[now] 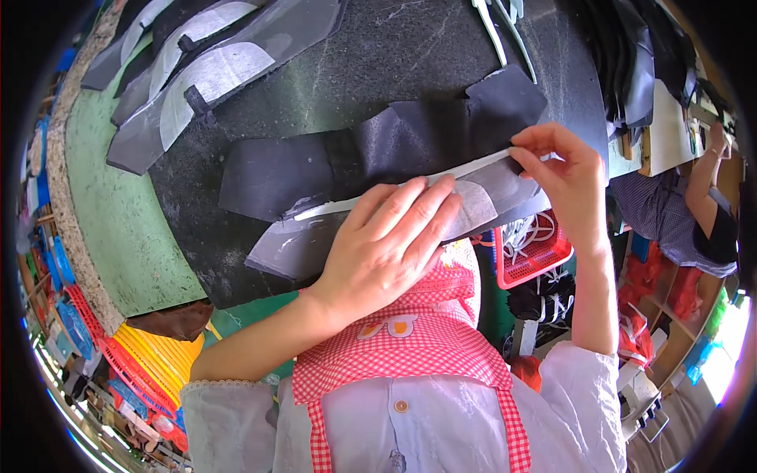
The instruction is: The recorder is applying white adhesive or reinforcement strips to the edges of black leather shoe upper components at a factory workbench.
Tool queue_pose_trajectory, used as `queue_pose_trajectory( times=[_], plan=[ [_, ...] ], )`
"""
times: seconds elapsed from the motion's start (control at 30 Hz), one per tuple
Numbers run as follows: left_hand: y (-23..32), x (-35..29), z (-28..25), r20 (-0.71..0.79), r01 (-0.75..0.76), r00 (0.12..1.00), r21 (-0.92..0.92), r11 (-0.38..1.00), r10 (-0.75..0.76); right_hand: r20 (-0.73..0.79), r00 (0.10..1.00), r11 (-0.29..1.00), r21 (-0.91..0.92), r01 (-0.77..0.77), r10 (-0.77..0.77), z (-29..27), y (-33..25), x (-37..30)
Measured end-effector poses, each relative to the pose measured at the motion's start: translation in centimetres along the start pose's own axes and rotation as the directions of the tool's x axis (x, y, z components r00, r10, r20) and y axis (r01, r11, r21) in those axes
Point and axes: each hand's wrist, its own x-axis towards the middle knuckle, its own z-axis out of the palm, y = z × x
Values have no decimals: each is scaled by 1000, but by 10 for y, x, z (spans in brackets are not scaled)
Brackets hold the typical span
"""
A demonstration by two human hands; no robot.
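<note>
A black sheet piece (315,173), looking like leather or fabric, lies on the dark tabletop in front of me. Along its near side runs a thin white strip (481,163), bordering a grey-black flap (292,248) with a pale rounded patch (475,203). My left hand (386,240) lies flat across strip and flap, fingers stretched out and pressing down, hiding the middle of both. At the strip's right end, my right hand (564,169) pinches it between thumb and forefinger.
Similar dark pieces with pale patches (213,87) overlap at the far left. More white strips (493,31) lie at the top. A red basket (535,272) holding white strips stands below the table's right side. Black pieces (639,71) are stacked far right, near another person (670,217).
</note>
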Motion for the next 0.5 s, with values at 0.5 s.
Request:
queue_pose_trajectory(
  times=[0.5],
  plan=[
    [-30, 16, -71, 268, 37, 961, -356, 934, 64, 232, 689, 568, -421, 707, -686, 32, -17, 27]
  ],
)
